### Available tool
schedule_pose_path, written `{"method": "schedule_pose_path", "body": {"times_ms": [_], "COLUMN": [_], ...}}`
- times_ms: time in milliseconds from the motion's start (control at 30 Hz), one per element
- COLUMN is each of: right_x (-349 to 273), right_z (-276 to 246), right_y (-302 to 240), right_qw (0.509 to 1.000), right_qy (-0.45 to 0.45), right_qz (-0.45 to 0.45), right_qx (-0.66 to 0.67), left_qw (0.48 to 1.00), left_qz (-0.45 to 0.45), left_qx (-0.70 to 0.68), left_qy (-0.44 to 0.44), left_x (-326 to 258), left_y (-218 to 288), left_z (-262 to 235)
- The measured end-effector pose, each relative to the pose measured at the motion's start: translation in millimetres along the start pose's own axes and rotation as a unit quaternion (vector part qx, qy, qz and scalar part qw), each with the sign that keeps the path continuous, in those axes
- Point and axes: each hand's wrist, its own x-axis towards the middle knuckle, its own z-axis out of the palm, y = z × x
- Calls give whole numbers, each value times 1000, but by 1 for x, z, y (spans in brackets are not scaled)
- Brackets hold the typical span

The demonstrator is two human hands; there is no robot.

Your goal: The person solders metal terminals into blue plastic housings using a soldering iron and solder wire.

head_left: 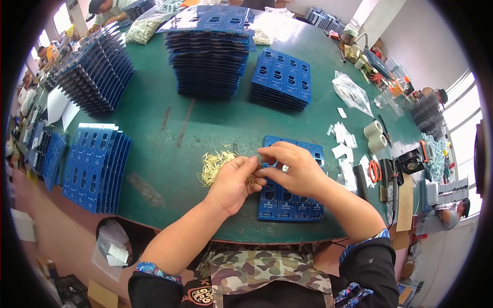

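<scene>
My left hand (232, 185) and my right hand (294, 167) come together over the left edge of a blue circuit board panel (291, 211) near the table's front. Both are closed, thumbs and fingertips pinched close to each other. Whatever sits between the fingers is too small and too covered to make out. Just left of them, partly behind my left hand, lies a loose pile of thin gold-coloured pins (209, 167). My right hand and forearm cover part of the panel, which has rows of dark rectangular openings.
Tall stacks of blue panels (208, 66) stand at the back, with a lower stack (281, 77) beside them and more (95, 169) at left. White slips (343, 136), tape rolls (376, 136), orange-handled scissors (374, 171) and a soldering iron (395, 197) lie right. Other people work farther off.
</scene>
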Motion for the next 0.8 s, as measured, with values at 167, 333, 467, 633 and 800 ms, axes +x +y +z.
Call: {"method": "schedule_pose_path", "body": {"times_ms": [167,333,467,633,800], "right_x": [8,8,4,-1,-3], "right_z": [-1,-8,-28,-27,-15], "right_y": [1,2,33,50,55], "right_qw": [998,993,975,926,973], "right_qy": [-52,-109,-95,-59,-40], "right_qz": [12,30,193,344,217], "right_qx": [-42,-46,47,145,61], "left_qw": [1000,997,999,999,999], "left_qz": [-10,-39,2,-5,-5], "left_qx": [5,59,-32,-5,32], "left_qy": [5,11,41,42,42], "left_x": [1,-2,-2,-3,-3], "left_y": [-1,2,15,12,12], "left_z": [-1,0,5,7,6]}}
